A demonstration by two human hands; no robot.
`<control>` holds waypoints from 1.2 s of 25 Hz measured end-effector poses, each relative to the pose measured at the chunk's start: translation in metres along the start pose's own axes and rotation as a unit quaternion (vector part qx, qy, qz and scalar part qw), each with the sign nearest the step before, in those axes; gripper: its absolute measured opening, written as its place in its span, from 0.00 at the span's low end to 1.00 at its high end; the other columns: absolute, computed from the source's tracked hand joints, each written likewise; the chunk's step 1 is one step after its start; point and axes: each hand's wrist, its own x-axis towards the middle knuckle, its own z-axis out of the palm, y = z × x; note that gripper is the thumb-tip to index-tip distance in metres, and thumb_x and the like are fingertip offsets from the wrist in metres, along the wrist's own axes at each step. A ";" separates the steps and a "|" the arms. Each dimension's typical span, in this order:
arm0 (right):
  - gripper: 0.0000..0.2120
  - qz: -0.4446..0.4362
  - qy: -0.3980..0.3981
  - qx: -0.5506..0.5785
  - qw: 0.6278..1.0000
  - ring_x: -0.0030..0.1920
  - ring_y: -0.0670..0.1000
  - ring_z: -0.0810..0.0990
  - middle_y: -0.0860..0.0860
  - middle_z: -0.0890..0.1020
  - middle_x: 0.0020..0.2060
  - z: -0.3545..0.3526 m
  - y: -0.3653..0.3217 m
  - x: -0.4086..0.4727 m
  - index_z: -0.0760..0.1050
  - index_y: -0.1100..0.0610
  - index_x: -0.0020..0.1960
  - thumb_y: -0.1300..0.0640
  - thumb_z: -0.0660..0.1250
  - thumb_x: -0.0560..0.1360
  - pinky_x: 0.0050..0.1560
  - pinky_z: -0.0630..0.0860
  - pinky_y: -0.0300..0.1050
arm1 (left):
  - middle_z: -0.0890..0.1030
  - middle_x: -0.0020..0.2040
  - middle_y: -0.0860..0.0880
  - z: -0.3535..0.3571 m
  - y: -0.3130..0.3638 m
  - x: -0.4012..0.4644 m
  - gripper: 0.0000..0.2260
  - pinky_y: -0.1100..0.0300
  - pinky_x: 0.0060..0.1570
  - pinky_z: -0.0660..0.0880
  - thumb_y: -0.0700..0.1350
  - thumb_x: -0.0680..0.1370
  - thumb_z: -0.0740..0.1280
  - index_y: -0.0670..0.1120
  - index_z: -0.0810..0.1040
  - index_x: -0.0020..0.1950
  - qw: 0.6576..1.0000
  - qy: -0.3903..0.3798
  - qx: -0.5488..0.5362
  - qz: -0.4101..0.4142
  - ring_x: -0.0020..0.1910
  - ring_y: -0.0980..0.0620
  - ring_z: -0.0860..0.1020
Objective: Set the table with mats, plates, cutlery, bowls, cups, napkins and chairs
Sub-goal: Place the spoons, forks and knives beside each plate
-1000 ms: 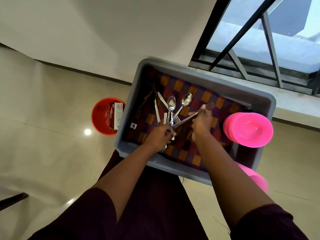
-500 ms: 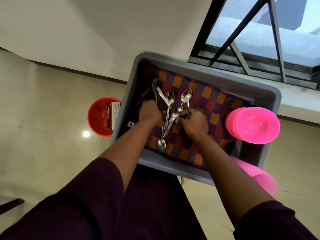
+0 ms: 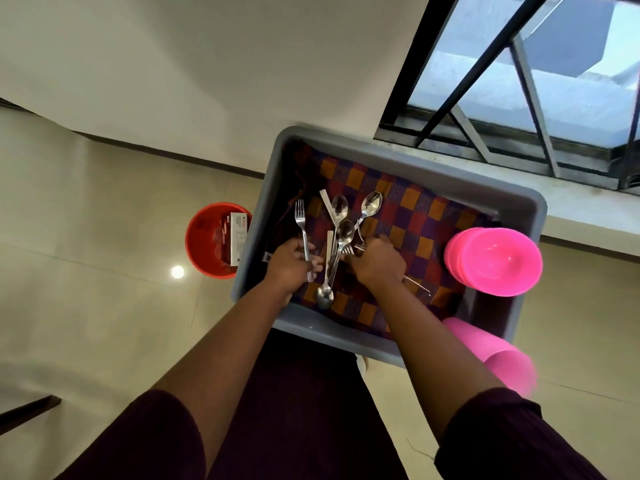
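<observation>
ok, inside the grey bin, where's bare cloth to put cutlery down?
Free: the checked cloth between the spoons and the pink bowls, up to the grey bin far wall. Crowded: the middle-left, where the left hand grips a fork and the right hand holds cutlery.

Both hands reach into a grey tub (image 3: 408, 157) lined with a checked mat (image 3: 408, 216). The left hand (image 3: 291, 263) grips a fork (image 3: 300, 223) by its handle, tines pointing away. The right hand (image 3: 377, 263) curls over more cutlery, where several spoons (image 3: 341, 216) lie loosely crossed on the mat. A stack of pink bowls (image 3: 498, 261) leans at the tub's right end, and pink cups (image 3: 498, 358) lie just outside it. A red bucket (image 3: 204, 237) stands on the floor beside the tub's left wall
</observation>
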 end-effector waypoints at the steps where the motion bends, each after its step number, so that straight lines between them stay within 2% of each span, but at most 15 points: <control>1: 0.20 0.007 0.000 0.004 1.000 0.52 0.58 0.80 0.54 0.75 0.59 0.000 -0.003 -0.002 0.77 0.59 0.55 0.45 0.73 0.72 0.49 0.76 0.51 | 0.82 0.46 0.42 -0.001 0.000 -0.007 0.11 0.54 0.44 0.80 0.29 0.77 0.64 0.41 0.73 0.56 1.000 -0.001 -0.009 0.006 0.42 0.50 0.82; 5: 0.16 0.009 -0.027 0.025 0.999 0.53 0.59 0.79 0.55 0.75 0.58 0.003 -0.010 0.001 0.77 0.60 0.56 0.50 0.71 0.74 0.50 0.76 0.51 | 0.83 0.46 0.43 -0.005 0.002 -0.015 0.10 0.59 0.42 0.81 0.30 0.78 0.64 0.40 0.74 0.57 0.999 -0.020 -0.022 0.039 0.43 0.51 0.82; 8: 0.12 0.005 -0.041 0.031 0.999 0.51 0.59 0.79 0.56 0.75 0.58 0.000 -0.007 0.004 0.77 0.60 0.55 0.54 0.64 0.77 0.49 0.76 0.51 | 0.82 0.46 0.42 -0.002 0.000 -0.018 0.11 0.55 0.46 0.80 0.30 0.78 0.63 0.39 0.73 0.58 0.999 -0.008 0.011 0.052 0.45 0.50 0.81; 10: 0.14 0.005 -0.066 0.063 0.996 0.52 0.60 0.78 0.56 0.74 0.59 0.000 -0.004 -0.003 0.76 0.60 0.57 0.53 0.59 0.78 0.51 0.75 0.51 | 0.82 0.47 0.41 0.001 -0.004 -0.026 0.11 0.51 0.49 0.80 0.29 0.78 0.62 0.41 0.74 0.56 0.998 -0.004 0.024 0.064 0.46 0.48 0.81; 12: 0.14 0.023 -0.074 0.123 0.989 0.50 0.59 0.78 0.56 0.78 0.55 -0.006 0.002 -0.022 0.74 0.58 0.56 0.50 0.58 0.78 0.48 0.75 0.51 | 0.82 0.47 0.42 0.004 -0.006 -0.042 0.10 0.51 0.49 0.79 0.31 0.78 0.61 0.44 0.75 0.53 0.997 -0.005 0.029 0.074 0.46 0.48 0.81; 14: 0.12 0.049 -0.045 0.156 0.986 0.47 0.58 0.78 0.54 0.80 0.49 -0.016 0.016 -0.043 0.74 0.57 0.53 0.49 0.60 0.78 0.44 0.73 0.48 | 0.84 0.48 0.44 0.007 -0.003 -0.062 0.09 0.52 0.49 0.79 0.34 0.80 0.60 0.47 0.76 0.52 0.996 -0.002 0.036 0.085 0.46 0.49 0.81; 17: 0.07 0.044 0.019 0.110 0.993 0.49 0.60 0.79 0.55 0.82 0.49 -0.056 0.031 -0.078 0.75 0.55 0.52 0.54 0.62 0.78 0.44 0.72 0.47 | 0.83 0.52 0.44 0.010 0.017 -0.097 0.09 0.57 0.51 0.78 0.38 0.83 0.57 0.47 0.76 0.54 0.994 -0.013 0.042 0.099 0.49 0.51 0.81; 20: 0.05 -0.044 0.062 0.014 0.997 0.47 0.59 0.80 0.55 0.82 0.47 -0.113 0.037 -0.119 0.74 0.55 0.52 0.56 0.64 0.77 0.41 0.72 0.47 | 0.83 0.54 0.48 0.011 0.049 -0.146 0.09 0.68 0.46 0.74 0.39 0.83 0.57 0.44 0.76 0.58 0.986 -0.012 0.078 0.149 0.51 0.55 0.80; 22: 0.04 -0.127 0.078 0.000 0.989 0.46 0.58 0.80 0.54 0.82 0.45 -0.144 0.033 -0.136 0.75 0.55 0.51 0.59 0.64 0.77 0.38 0.70 0.46 | 0.83 0.53 0.52 0.013 0.064 -0.172 0.10 0.67 0.45 0.71 0.40 0.83 0.57 0.46 0.77 0.58 0.978 0.001 0.110 0.180 0.52 0.56 0.78; 24: 0.04 -0.198 0.099 0.049 0.974 0.46 0.57 0.80 0.53 0.83 0.44 -0.172 0.025 -0.149 0.77 0.53 0.50 0.58 0.64 0.77 0.39 0.74 0.48 | 0.82 0.53 0.54 0.016 0.075 -0.196 0.10 0.63 0.47 0.71 0.41 0.83 0.58 0.48 0.78 0.57 0.969 0.008 0.130 0.211 0.52 0.54 0.78; 26: 0.04 -0.228 0.127 0.132 0.956 0.46 0.54 0.81 0.50 0.84 0.44 -0.192 0.012 -0.157 0.79 0.52 0.50 0.54 0.67 0.76 0.44 0.77 0.50 | 0.83 0.52 0.51 0.020 0.082 -0.215 0.09 0.57 0.50 0.73 0.42 0.83 0.58 0.48 0.78 0.54 0.968 -0.006 0.123 0.217 0.50 0.52 0.79; 28: 0.05 -0.243 0.141 0.187 0.941 0.46 0.51 0.81 0.49 0.84 0.45 -0.204 -0.003 -0.165 0.79 0.52 0.51 0.54 0.67 0.77 0.47 0.78 0.50 | 0.83 0.50 0.46 0.021 0.086 -0.235 0.09 0.55 0.44 0.76 0.41 0.83 0.57 0.46 0.76 0.56 0.976 -0.047 0.081 0.198 0.44 0.50 0.80; 30: 0.03 -0.255 0.140 0.221 0.931 0.46 0.49 0.81 0.47 0.84 0.45 -0.209 -0.017 -0.171 0.79 0.53 0.50 0.56 0.66 0.77 0.48 0.78 0.50 | 0.83 0.46 0.46 0.017 0.086 -0.253 0.09 0.58 0.33 0.75 0.41 0.84 0.56 0.45 0.74 0.58 0.981 -0.069 0.026 0.180 0.35 0.51 0.79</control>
